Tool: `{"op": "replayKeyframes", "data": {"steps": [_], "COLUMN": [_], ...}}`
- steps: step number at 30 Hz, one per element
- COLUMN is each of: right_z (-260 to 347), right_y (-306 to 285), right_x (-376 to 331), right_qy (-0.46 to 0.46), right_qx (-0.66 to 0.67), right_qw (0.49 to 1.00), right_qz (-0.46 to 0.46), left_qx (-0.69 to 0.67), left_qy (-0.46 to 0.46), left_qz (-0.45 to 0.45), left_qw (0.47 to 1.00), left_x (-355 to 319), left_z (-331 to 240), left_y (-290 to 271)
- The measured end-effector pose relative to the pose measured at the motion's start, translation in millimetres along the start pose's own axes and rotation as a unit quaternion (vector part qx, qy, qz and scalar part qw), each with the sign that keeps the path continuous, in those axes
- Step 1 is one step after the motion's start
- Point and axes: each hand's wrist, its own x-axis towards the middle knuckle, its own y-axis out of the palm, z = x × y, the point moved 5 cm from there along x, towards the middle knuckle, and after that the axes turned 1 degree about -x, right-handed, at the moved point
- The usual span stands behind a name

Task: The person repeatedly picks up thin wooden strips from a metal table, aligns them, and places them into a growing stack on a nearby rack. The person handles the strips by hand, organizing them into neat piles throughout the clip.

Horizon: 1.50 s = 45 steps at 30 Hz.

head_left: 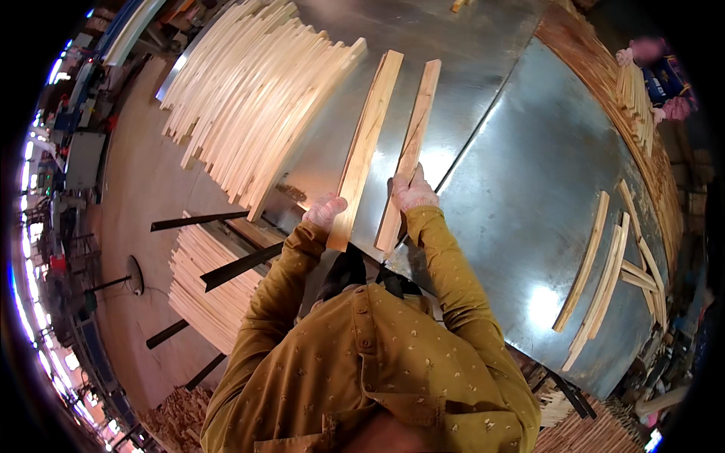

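Two pieces of pale wood lie lengthwise before me over the metal tabletop (468, 45). My left hand (325, 211), in a thin light glove, is closed on the near end of the left wooden strip (365, 155). A dark line along its left edge may be a second strip; I cannot tell. In my right hand (414, 190), gloved alike, the right wooden strip (418, 124) is gripped below its middle. A narrow gap separates the two pieces, and their far ends point away from me. The fingertips of both hands are partly hidden by the wood.
A broad row of wooden strips (264, 98) covers the tabletop's left. Below it, more strips (211, 264) rest by dark metal bars (242, 266). Several loose strips (600, 279) lie at the right. Across the table, a person's gloved hands (674, 109) are near a strip bundle (634, 106).
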Motion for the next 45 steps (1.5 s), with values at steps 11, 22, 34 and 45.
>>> {"op": "replayKeyframes", "data": {"steps": [11,22,34,45], "right_z": [192.9,-81.5,-522.5,-568.2], "right_y": [106.6,-33.1,-186.4,-190.7], "right_x": [29.3,-66.3,-283.9,-291.2], "right_qy": [-0.053,0.046,0.413,-0.064], "right_qx": [0.04,0.055,-0.082,0.864], "right_qw": [0.986,0.982,0.823,0.495], "right_qz": [0.149,-0.175,-0.381,-0.063], "left_qx": [0.065,0.039,0.627,0.736], "left_qy": [0.07,0.108,-0.007,-0.077], "left_qz": [-0.082,-0.035,0.125,0.062], "left_qw": [0.992,0.993,0.769,0.669], "left_x": [-174.0,-107.9,-72.9,-72.0], "left_z": [-96.1,-72.2,36.5,63.3], "left_y": [-84.3,-6.5,342.9,476.9]}}
